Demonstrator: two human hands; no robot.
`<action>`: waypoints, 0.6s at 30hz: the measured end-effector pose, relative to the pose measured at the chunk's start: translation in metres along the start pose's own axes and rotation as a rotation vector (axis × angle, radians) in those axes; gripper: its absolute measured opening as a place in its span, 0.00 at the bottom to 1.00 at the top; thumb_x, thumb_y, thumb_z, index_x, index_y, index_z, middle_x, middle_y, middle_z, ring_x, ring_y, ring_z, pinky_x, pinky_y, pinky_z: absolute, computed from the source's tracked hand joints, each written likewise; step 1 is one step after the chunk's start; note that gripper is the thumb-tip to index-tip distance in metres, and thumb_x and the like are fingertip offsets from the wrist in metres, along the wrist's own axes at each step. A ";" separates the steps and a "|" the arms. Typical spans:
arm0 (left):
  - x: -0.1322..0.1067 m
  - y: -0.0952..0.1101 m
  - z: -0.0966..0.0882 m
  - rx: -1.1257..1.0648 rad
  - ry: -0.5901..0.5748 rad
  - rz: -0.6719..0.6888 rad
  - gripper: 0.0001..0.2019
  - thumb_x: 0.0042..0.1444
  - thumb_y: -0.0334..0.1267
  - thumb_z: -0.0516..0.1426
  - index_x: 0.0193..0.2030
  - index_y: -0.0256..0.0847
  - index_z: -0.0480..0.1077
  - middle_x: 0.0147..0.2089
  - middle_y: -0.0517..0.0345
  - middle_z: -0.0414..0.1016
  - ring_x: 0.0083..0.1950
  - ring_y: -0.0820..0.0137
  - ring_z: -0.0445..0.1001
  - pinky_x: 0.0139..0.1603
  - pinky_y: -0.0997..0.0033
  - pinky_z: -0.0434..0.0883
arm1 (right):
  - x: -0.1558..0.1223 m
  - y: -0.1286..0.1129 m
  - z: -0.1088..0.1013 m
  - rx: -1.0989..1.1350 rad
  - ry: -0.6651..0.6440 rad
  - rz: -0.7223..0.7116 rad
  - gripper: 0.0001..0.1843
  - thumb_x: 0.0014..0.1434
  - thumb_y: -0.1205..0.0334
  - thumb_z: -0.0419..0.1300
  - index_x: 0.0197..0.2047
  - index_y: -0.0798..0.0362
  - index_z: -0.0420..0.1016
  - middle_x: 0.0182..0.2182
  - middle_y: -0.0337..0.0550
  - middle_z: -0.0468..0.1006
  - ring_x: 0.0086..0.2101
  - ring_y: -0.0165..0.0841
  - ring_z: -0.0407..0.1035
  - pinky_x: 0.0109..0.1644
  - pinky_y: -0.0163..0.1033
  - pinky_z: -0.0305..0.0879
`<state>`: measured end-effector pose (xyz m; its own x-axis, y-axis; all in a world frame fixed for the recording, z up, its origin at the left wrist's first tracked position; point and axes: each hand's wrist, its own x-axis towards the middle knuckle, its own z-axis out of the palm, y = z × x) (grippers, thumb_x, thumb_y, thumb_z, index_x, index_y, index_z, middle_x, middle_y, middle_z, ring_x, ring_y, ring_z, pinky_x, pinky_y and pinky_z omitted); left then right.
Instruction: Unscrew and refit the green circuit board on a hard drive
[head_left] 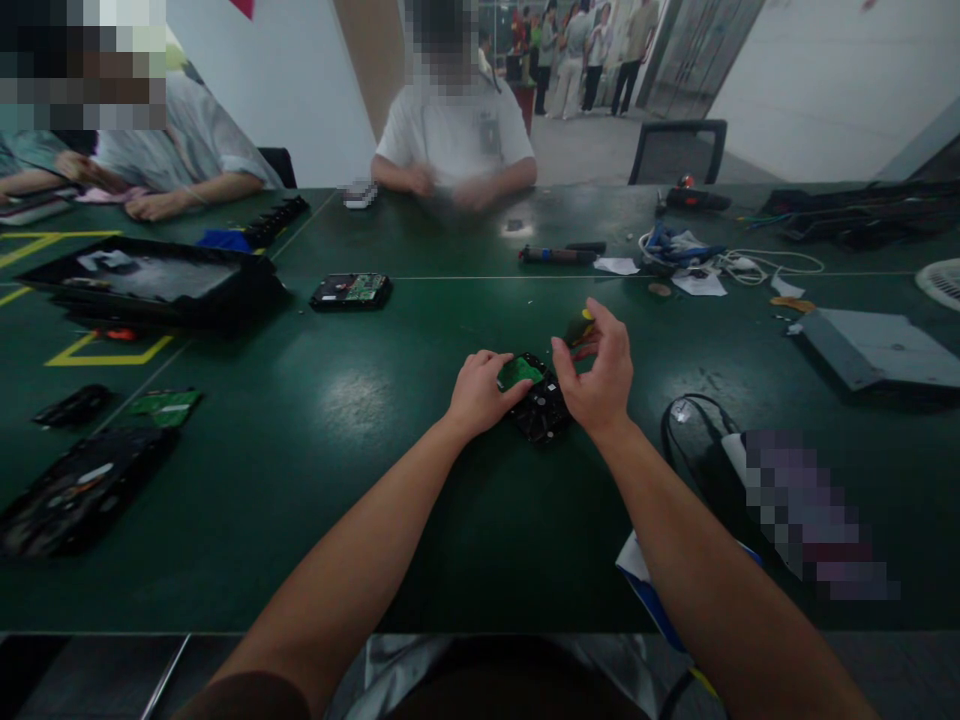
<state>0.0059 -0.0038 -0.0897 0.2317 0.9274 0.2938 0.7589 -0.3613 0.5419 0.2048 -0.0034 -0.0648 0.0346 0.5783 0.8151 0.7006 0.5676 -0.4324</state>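
Note:
In front of me on the green table lies a hard drive (541, 412), black underneath, with a green circuit board (520, 372) on its far left part. My left hand (484, 392) grips the drive's left side, the thumb resting near the board. Just right of it, my right hand (602, 370) is curled around a small screwdriver (579, 328) with a black and yellow handle. The screwdriver's tip is hard to make out against the dark drive.
Left stand a black tray (150, 275), another hard drive (351, 291) and a dark device (90, 490) beside a green board (165, 405). Right are a grey metal box (885, 350), a cable (694, 400) and an electric screwdriver (559, 254). A person in white (457, 135) sits opposite.

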 end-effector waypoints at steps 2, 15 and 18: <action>0.000 0.000 0.000 0.005 0.001 -0.002 0.28 0.63 0.54 0.63 0.64 0.38 0.73 0.55 0.43 0.76 0.58 0.53 0.72 0.60 0.53 0.72 | 0.000 -0.001 -0.001 -0.005 -0.011 -0.020 0.35 0.68 0.55 0.59 0.74 0.42 0.54 0.57 0.51 0.72 0.42 0.40 0.74 0.42 0.51 0.82; 0.000 0.000 0.000 0.005 0.007 -0.009 0.28 0.62 0.54 0.63 0.63 0.38 0.74 0.55 0.44 0.76 0.58 0.53 0.73 0.60 0.53 0.72 | 0.000 -0.001 -0.001 0.034 -0.042 -0.007 0.34 0.70 0.58 0.55 0.76 0.41 0.51 0.60 0.51 0.71 0.46 0.40 0.75 0.47 0.51 0.81; 0.000 0.000 0.000 0.009 -0.002 -0.014 0.28 0.63 0.54 0.63 0.64 0.40 0.73 0.55 0.45 0.76 0.58 0.53 0.72 0.60 0.53 0.72 | 0.000 -0.001 0.000 0.021 -0.014 0.002 0.34 0.69 0.56 0.57 0.75 0.42 0.53 0.58 0.51 0.72 0.43 0.39 0.75 0.44 0.50 0.82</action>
<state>0.0058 -0.0039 -0.0897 0.2223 0.9325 0.2845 0.7673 -0.3474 0.5390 0.2043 -0.0036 -0.0646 0.0262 0.5877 0.8087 0.6852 0.5785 -0.4425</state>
